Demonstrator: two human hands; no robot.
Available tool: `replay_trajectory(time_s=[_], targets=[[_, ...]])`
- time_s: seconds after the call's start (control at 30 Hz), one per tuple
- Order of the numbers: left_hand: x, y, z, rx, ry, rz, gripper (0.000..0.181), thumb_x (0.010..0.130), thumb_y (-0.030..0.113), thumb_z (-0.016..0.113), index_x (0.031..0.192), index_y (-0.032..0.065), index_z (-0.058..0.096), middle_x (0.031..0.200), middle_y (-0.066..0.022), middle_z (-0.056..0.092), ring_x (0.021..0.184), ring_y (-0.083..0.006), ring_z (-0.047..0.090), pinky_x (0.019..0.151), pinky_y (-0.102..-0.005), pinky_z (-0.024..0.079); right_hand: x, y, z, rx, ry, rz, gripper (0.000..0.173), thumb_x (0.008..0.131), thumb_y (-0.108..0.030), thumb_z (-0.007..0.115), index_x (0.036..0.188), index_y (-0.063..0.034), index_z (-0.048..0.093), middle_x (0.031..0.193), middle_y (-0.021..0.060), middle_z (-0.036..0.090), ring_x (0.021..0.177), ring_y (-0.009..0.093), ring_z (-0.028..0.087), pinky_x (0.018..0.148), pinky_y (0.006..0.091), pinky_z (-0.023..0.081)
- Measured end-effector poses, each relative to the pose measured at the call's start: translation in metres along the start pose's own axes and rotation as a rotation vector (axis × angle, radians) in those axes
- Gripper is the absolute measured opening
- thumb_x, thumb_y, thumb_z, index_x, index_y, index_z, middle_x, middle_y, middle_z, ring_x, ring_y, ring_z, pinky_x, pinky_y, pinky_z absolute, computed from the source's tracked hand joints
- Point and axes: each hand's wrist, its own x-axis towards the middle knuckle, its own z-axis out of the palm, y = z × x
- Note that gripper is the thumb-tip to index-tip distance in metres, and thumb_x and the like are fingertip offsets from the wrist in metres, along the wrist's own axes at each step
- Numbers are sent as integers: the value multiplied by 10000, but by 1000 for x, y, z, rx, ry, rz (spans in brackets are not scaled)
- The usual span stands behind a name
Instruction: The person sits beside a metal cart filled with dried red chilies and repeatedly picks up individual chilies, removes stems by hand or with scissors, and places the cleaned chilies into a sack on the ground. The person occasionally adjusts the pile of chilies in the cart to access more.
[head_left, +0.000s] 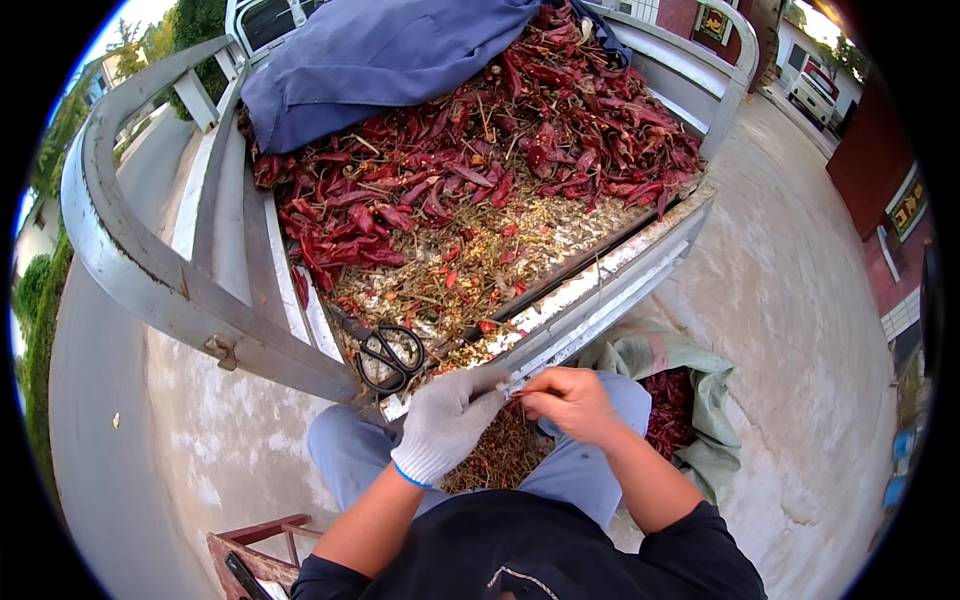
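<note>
My left hand, in a pale knitted work glove, is at the rear edge of a truck bed. Its thumb and fingers come close to my bare right hand, which pinches a small dark red piece, apparently part of a dried chili. Whether the glove also grips that piece is blurred. Black-handled scissors lie on the bed's corner, just beyond my left hand. Dried red chilies are heaped on the bed, with loose seeds and stalks nearer me. A blue cloth covers part of the heap.
A metal side rail curves around the left. The bed's metal edge crosses before me. Stems and debris lie between my knees. A green woven sack of red chilies stands right of my leg. A wooden stool or chair is at lower left.
</note>
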Motion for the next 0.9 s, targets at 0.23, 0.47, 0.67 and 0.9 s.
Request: replay_trajectory(time_s=[0.23, 0.47, 0.67, 0.9], targets=[[101, -2, -40, 626, 464, 131, 502, 941, 304, 707, 1381, 64, 678, 1405, -203, 670, 1356, -383, 589, 1141, -484, 461, -104, 101, -165, -653, 566, 150, 195, 968, -129, 718, 1090, 17, 758, 878, 134, 761, 773, 221, 743, 711, 347, 580], [177, 14, -36, 752, 309, -105, 664, 937, 477, 645, 1490, 112, 592, 1502, -176, 593, 1394, -378, 553, 1143, -485, 456, -184, 159, -200, -857, 650, 310, 300, 950, -228, 752, 1106, 28, 757, 919, 209, 768, 814, 336, 756, 759, 414, 587], [195, -5, -34, 832, 417, 143, 277, 913, 273, 694, 1119, 120, 798, 1157, -110, 761, 1117, -321, 699, 958, -468, 537, -79, 81, -165, -379, 612, 142, 255, 988, -162, 709, 1113, 59, 733, 875, 138, 764, 762, 203, 729, 727, 334, 572], [166, -40, -55, 722, 441, 280, 159, 873, 213, 747, 953, 92, 811, 1071, -55, 784, 1075, -315, 707, 892, -453, 536, 125, -10, -96, -655, 276, -307, 253, 982, -235, 687, 1108, -22, 742, 1020, 193, 740, 968, 386, 718, 852, 476, 562]])
